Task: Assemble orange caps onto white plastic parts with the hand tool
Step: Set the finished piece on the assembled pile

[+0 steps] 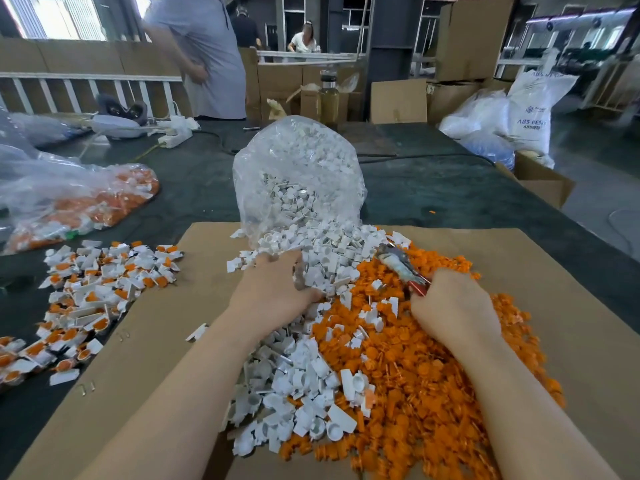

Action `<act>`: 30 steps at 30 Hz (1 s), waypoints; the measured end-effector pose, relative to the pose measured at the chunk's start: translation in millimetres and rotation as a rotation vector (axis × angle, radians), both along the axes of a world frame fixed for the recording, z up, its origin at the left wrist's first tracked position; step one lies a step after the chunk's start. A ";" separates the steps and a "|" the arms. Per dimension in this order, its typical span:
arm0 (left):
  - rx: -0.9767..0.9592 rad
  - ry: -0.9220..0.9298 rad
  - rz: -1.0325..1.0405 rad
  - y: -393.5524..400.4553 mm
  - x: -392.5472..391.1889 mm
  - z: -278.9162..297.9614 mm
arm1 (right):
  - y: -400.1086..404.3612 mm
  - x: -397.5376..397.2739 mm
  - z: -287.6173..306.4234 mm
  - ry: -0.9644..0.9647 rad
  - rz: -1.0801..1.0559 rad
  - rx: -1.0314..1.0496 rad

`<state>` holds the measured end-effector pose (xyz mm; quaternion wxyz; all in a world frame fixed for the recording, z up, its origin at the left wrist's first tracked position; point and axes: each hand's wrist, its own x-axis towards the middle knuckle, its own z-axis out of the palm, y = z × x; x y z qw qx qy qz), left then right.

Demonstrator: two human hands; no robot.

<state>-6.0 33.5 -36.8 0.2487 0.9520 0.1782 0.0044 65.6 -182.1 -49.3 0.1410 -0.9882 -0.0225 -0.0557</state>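
Note:
A heap of white plastic parts point(304, 386) spills from a clear bag point(298, 174) onto a cardboard sheet point(166, 344). Beside it on the right lies a heap of orange caps point(426, 379). My left hand point(277, 289) rests palm down on the white parts near the bag's mouth, fingers curled into them. My right hand point(453, 306) lies on the orange caps and grips the red handles of the hand tool point(401, 266), whose metal head points up and left. What the left fingers hold is hidden.
Assembled white parts with orange caps point(93, 289) lie spread at the left on the dark table point(433, 192). A second bag of orange and white pieces point(86, 202) sits far left. A person stands at the table's far edge; cardboard boxes and white sacks stand to the right.

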 end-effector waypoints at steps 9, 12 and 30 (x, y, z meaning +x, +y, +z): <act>-0.058 -0.183 -0.114 -5.3 8.5 -6.8 | 7.2 0.7 -3.4 -0.016 0.182 0.138; -0.128 -0.194 -0.139 -5.2 9.0 -6.4 | 7.7 2.2 -3.8 -0.070 0.182 0.206; 0.098 -0.302 -0.125 -17.6 7.8 -5.3 | 13.4 -5.4 1.6 0.011 0.415 0.212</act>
